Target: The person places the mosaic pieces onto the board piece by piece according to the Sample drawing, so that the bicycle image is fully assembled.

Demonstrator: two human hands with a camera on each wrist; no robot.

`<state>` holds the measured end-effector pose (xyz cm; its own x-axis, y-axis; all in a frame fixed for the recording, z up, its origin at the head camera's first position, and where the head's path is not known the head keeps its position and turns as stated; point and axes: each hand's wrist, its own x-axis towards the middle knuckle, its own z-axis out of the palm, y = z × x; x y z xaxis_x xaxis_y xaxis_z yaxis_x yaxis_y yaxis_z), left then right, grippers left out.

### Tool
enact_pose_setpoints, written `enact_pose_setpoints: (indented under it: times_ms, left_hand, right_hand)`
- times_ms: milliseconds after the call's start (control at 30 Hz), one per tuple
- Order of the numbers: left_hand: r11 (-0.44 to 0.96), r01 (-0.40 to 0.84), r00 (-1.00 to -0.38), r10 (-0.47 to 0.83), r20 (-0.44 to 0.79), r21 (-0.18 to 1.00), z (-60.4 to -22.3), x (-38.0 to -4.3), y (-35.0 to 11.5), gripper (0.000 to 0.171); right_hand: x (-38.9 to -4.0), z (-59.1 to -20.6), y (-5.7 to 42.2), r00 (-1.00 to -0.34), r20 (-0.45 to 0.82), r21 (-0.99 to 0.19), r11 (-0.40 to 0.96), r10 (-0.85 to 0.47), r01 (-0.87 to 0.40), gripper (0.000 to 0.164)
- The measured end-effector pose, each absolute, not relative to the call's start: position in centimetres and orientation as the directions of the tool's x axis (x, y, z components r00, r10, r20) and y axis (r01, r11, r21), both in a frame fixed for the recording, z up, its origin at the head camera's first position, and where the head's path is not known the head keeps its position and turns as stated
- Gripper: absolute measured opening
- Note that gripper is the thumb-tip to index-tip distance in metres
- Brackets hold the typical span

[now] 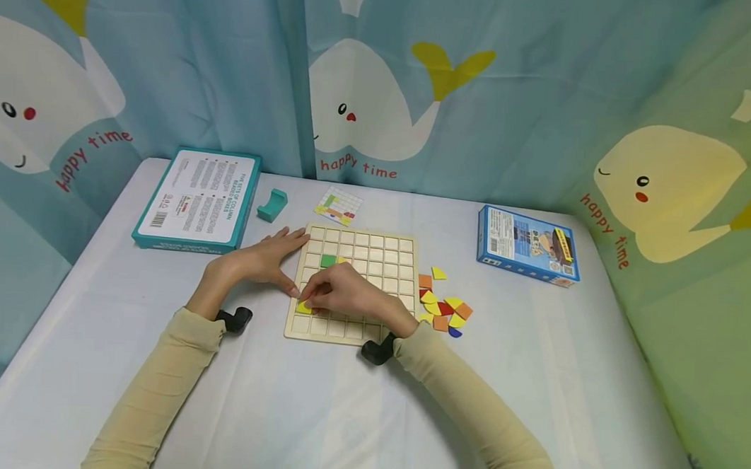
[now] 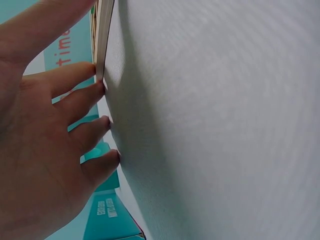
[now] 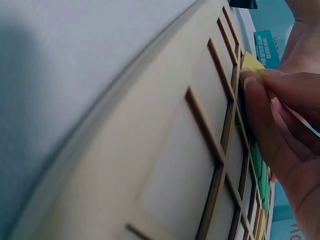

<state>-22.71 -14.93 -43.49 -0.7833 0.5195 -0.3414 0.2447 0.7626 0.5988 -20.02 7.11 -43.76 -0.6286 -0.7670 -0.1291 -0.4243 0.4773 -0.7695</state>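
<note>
A wooden grid board (image 1: 388, 270) lies on the white table. My left hand (image 1: 262, 258) spreads along its left edge, with thumb and fingertips at the rim; the left wrist view shows the fingers (image 2: 75, 107) stretched out and apart. Over the lower left of the grid, my right hand (image 1: 346, 289) pinches a yellow piece (image 3: 251, 61) between thumb and fingertips, at a cell in the leftmost column. Farther up the board sit a green square (image 1: 328, 260) and a yellow piece (image 1: 341, 260), the latter partly hidden by the right hand.
Loose yellow, orange, red and blue pieces (image 1: 444, 309) lie right of the board. Behind it is a coloured pattern card (image 1: 339, 206). A teal curved block (image 1: 272, 206) and a teal box (image 1: 199, 197) stand at the back left, a blue box (image 1: 528, 244) at the right.
</note>
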Motion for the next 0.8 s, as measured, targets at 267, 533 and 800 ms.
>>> enact_pose_setpoints:
  times_ms: [267, 533, 800]
  left_hand:
    - [0.751, 0.253, -0.779, 0.532, -0.333, 0.61, -43.4, -22.8, -14.9, 0.108]
    - [0.754, 0.251, -0.779, 0.53, -0.336, 0.607, -43.4, -22.8, -14.8, 0.108]
    - [0.754, 0.246, -0.775, 0.53, -0.343, 0.609, -43.4, -22.7, -14.8, 0.109]
  right_hand:
    - [-19.6, -43.5, 6.8, -0.626, -0.077, -0.68, 0.5, -0.776, -0.537, 0.009]
    - [-19.2, -43.6, 6.5, -0.561, 0.031, -0.561, 0.45, -0.827, -0.695, 0.011]
    - [-18.9, -43.5, 7.4, -0.646, -0.011, -0.632, 0.506, -0.763, -0.587, 0.013]
